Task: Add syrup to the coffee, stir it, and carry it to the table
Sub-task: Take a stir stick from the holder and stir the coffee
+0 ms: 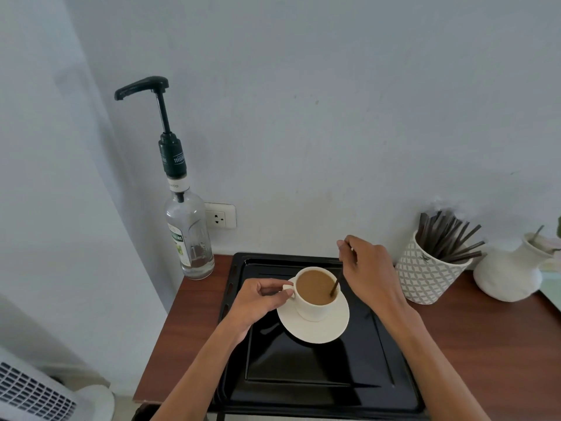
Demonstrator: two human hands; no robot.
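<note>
The left grip (258,302) pinches the handle (288,288) to steady the cup (312,311) on its saucer (312,334) in the tray (303,375) on the bench (485,329), while the right grip (367,262) pinches the stick (334,287), likely stirring the coffee (314,287).

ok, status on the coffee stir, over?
Left hand pinches handle of cup. Right hand holds stirrer, tip in coffee. Saucer on black tray. Syrup bottle off left, nothing blocking.

Head view (wide-angle) looks down; seemingly near tray (303,375)
</note>
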